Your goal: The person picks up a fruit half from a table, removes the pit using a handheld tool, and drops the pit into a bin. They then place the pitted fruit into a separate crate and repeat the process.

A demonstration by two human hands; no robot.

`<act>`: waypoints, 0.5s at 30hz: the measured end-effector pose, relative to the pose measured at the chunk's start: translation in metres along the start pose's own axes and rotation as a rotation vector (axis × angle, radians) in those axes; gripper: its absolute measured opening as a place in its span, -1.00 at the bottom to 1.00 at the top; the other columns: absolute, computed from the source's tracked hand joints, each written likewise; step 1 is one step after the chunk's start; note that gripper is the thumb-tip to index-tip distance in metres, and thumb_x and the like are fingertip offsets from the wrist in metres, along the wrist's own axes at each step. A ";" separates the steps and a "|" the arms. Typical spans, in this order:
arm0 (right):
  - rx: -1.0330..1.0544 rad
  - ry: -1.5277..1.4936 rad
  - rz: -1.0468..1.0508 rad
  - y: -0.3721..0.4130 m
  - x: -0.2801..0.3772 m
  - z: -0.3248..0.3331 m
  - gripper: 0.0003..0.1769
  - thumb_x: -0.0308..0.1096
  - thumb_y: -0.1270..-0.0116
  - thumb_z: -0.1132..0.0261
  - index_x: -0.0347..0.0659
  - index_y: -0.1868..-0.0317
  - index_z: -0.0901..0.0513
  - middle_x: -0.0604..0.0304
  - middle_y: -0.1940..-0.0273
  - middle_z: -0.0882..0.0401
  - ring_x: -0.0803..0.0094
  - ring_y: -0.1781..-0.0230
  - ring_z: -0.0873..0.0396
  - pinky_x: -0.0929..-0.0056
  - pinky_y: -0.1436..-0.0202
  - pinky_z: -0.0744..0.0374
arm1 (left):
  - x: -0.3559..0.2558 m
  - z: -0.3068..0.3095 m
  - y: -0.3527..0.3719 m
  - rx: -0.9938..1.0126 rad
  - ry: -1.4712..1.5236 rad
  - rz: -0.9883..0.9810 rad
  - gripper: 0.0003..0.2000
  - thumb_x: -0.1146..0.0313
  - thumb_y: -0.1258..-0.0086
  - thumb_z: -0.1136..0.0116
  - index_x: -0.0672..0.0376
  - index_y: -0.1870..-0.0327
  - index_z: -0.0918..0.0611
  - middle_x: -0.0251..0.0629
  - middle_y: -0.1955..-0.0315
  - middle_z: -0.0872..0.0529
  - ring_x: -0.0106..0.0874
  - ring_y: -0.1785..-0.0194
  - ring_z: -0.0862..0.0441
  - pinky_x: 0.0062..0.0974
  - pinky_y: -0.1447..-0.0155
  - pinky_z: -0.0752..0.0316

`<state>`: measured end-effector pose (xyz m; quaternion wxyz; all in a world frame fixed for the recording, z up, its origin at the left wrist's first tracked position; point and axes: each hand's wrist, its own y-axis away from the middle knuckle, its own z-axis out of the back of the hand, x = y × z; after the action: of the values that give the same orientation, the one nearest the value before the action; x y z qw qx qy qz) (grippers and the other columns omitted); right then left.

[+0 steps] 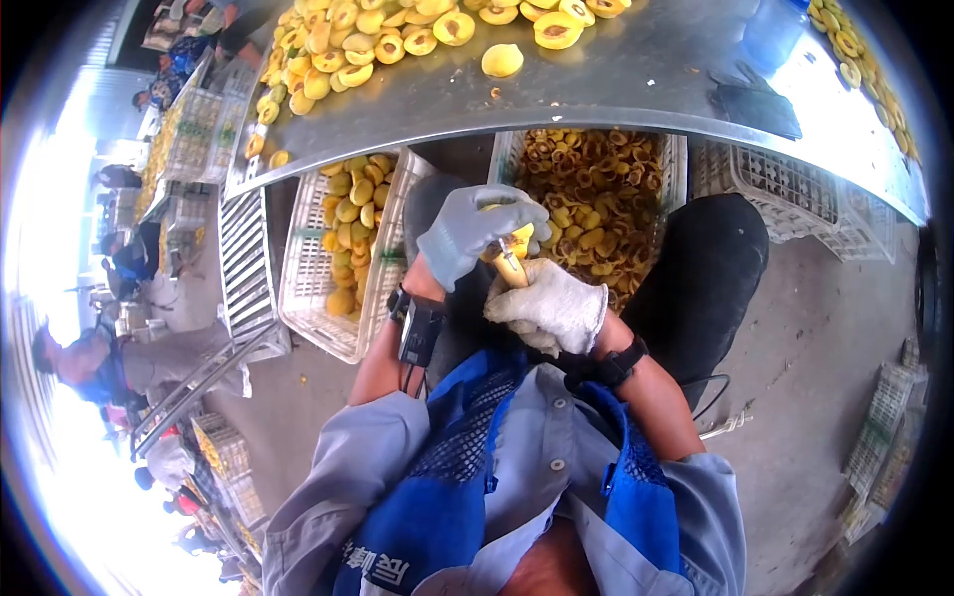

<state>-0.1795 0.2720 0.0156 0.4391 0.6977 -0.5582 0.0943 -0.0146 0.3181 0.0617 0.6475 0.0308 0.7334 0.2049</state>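
My left hand (481,233), in a pale grey glove, is closed around a yellow peach (521,236), which its fingers partly hide. Against that fruit is a small tool with a wooden-looking handle (510,268) and a bit of metal near its top; its working end is hidden. My right hand (552,306), in a white glove, grips this handle from below. Both hands are close together above my lap. Just beyond them, a crate (678,189) between my knees holds peach pieces and brownish scraps. Left of my left hand, a white crate (293,270) contains yellow peaches.
A metal table (616,84) crosses the front, bearing a heap of peach halves (348,45), a lone peach half (502,61), a blue-tinted container (773,35) and a dark flat item (757,107). White crates (785,189) stand beneath it at right. People are at the far left.
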 end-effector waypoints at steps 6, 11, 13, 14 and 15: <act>0.044 0.016 0.018 0.006 0.004 -0.001 -0.83 -0.36 -0.34 -0.49 -0.18 0.26 -0.64 0.38 0.63 -0.44 0.59 0.78 -0.34 0.58 0.76 -0.24 | 0.045 -0.001 -0.004 0.076 0.558 -0.214 -0.62 0.16 -0.55 -0.33 0.42 0.03 -0.71 0.12 0.15 -0.81 -0.12 0.18 -0.80 -0.24 0.07 -0.73; 0.113 -0.001 0.102 0.006 0.002 -0.002 -0.83 -0.36 -0.32 -0.50 -0.24 0.23 -0.69 0.31 0.61 -0.50 0.57 0.78 -0.37 0.56 0.73 -0.29 | 0.039 0.008 -0.010 0.245 0.599 -0.147 -0.54 0.04 -0.54 -0.31 0.37 -0.06 -0.67 0.12 0.12 -0.80 -0.06 0.15 -0.80 -0.19 0.07 -0.75; 0.156 0.040 0.214 0.005 0.001 -0.005 -0.82 -0.38 -0.31 -0.50 -0.30 0.20 -0.72 0.27 0.60 -0.54 0.56 0.77 -0.39 0.55 0.71 -0.32 | 0.034 0.003 -0.003 0.253 0.728 -0.157 -0.53 0.03 -0.56 -0.27 0.36 -0.10 -0.66 0.09 0.12 -0.81 -0.08 0.13 -0.80 -0.21 0.06 -0.75; 0.125 0.008 0.213 0.006 0.002 -0.006 -0.82 -0.38 -0.31 -0.50 -0.30 0.20 -0.72 0.27 0.60 -0.53 0.56 0.77 -0.39 0.55 0.71 -0.31 | 0.031 0.005 -0.001 0.062 0.386 -0.288 -0.53 0.03 -0.56 -0.26 0.34 -0.13 -0.65 0.09 0.10 -0.81 -0.09 0.11 -0.81 -0.21 0.03 -0.75; 0.093 -0.025 0.210 0.010 0.005 -0.006 -0.82 -0.39 -0.31 -0.49 -0.31 0.20 -0.72 0.27 0.60 -0.53 0.56 0.77 -0.39 0.55 0.71 -0.31 | 0.028 0.010 0.002 -0.125 0.040 -0.406 -0.53 0.04 -0.56 -0.25 0.32 -0.17 -0.64 0.09 0.09 -0.81 -0.10 0.09 -0.81 -0.21 -0.01 -0.75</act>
<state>-0.1838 0.2729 0.0273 0.3869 0.6560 -0.6288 0.1568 -0.0095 0.3309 0.0353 0.6615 -0.1616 0.7230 0.1160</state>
